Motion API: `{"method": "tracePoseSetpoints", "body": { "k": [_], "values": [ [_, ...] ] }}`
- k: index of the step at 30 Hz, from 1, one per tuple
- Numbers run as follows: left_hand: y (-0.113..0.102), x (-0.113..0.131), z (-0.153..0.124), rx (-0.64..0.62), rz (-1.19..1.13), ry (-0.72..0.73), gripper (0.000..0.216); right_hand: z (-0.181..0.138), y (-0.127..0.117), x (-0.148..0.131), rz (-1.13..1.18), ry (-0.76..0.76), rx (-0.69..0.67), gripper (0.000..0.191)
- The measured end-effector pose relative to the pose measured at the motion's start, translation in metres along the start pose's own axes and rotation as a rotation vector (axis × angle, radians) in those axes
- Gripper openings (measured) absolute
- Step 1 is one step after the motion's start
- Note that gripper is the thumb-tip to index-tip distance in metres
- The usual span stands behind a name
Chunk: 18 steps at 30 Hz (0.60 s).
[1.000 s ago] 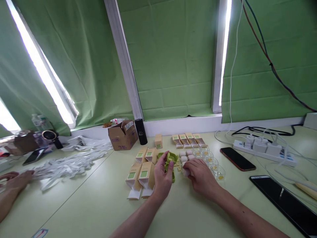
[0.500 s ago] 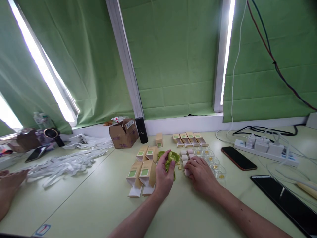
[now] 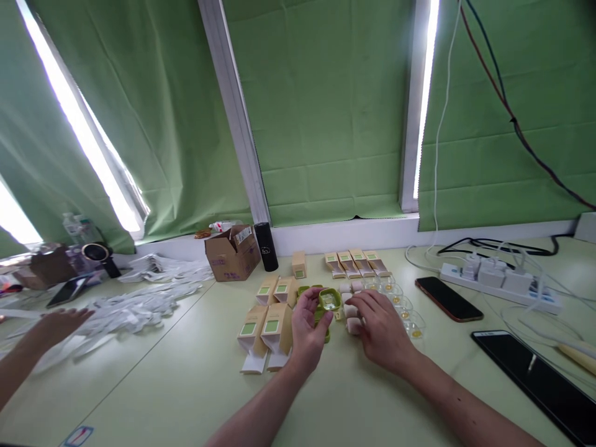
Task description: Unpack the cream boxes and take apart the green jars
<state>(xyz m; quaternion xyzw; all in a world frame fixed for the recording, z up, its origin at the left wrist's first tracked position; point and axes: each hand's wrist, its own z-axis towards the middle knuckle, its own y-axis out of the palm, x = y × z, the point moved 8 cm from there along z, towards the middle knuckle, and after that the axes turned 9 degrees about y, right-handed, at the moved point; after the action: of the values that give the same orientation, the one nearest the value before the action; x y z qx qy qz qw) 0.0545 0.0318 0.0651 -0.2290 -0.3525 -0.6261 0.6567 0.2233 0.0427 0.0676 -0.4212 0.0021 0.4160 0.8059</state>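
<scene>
My left hand (image 3: 307,332) pinches a small green square tray (image 3: 329,300) and lifts it a little above other green trays (image 3: 308,290) on the table. Beside it, my right hand (image 3: 382,326) hovers with its fingers curled and apart over small white blocks (image 3: 352,325). One fingertip reaches toward the green tray. Tan cartons with green labels (image 3: 265,329) lie to the left of my left hand. Clear round cups with yellow centres (image 3: 404,307) sit to the right of the blocks.
A row of tan cartons (image 3: 356,263), a black cylinder (image 3: 266,247) and an open cardboard box (image 3: 230,252) stand further back. Two phones (image 3: 448,298) and a power strip (image 3: 498,279) lie on the right. Another person's hand (image 3: 58,323) rests by white strips (image 3: 135,304) on the left.
My left hand has raised and turned the green tray so its open face shows. My right hand has lifted off the white blocks. The other person's hand has moved right.
</scene>
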Motion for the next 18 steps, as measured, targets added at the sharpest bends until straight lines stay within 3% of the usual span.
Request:
{"method": "tracePoseSetpoints", "body": {
  "k": [3, 7, 18],
  "values": [
    [0.006, 0.003, 0.000, -0.029, -0.061, -0.006, 0.054, -0.003, -0.010, -0.008, 0.130, -0.086, 0.118, 0.048],
    [0.011, 0.003, -0.001, -0.049, -0.123, -0.027, 0.051, -0.006, -0.011, -0.017, 0.222, -0.149, 0.140, 0.056],
    [0.021, -0.011, -0.008, -0.158, -0.071, -0.118, 0.051, -0.009, -0.016, -0.020, 0.291, -0.103, 0.227, 0.059]
  ]
}}
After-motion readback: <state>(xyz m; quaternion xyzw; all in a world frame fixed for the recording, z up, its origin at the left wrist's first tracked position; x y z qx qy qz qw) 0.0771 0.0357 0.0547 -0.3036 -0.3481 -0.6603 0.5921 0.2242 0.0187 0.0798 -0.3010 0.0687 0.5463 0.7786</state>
